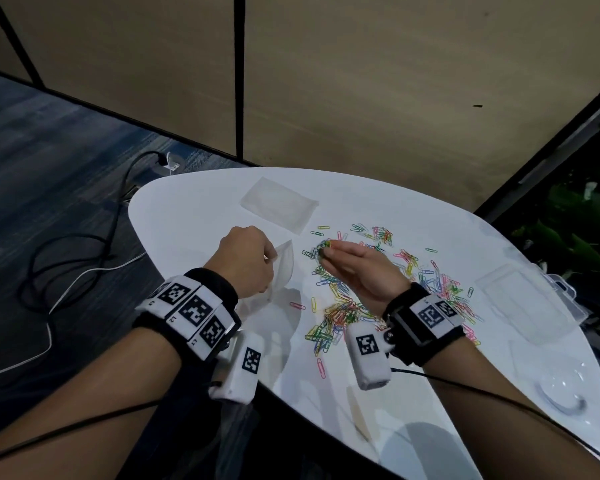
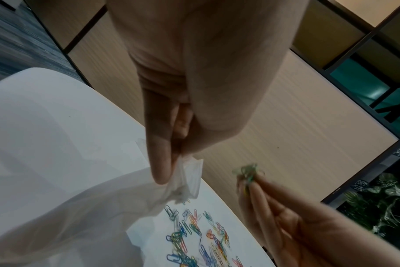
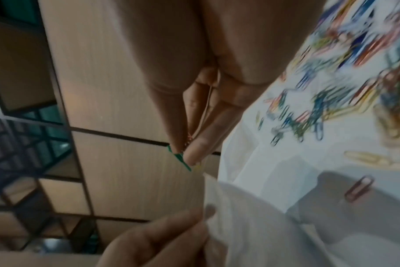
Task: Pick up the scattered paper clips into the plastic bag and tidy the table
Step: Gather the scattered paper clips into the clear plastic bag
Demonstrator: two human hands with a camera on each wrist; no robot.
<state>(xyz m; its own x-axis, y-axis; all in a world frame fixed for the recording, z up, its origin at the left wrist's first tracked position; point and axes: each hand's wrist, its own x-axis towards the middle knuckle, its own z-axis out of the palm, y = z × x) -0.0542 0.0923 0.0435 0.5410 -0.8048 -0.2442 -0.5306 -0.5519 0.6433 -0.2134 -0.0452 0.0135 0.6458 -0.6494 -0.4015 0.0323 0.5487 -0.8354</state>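
Note:
Coloured paper clips [image 1: 347, 306] lie scattered over the middle of the white table [image 1: 194, 220]. My left hand [image 1: 246, 263] pinches the rim of a clear plastic bag [image 1: 284, 268] and holds it above the table's left part; the pinch shows in the left wrist view, where the bag [image 2: 185, 180] hangs from the fingertips. My right hand [image 1: 329, 254] is raised beside the bag, its fingertips pinching a small bunch of clips [image 1: 324, 244]. The same bunch [image 2: 248, 173] appears in the left wrist view. A green clip [image 3: 180, 160] sticks out of those fingertips.
A second clear bag [image 1: 279, 204] lies flat at the table's far side. A transparent plastic box [image 1: 523, 306] and its lid sit at the right edge. Cables run over the floor on the left. A wall panel stands behind the table.

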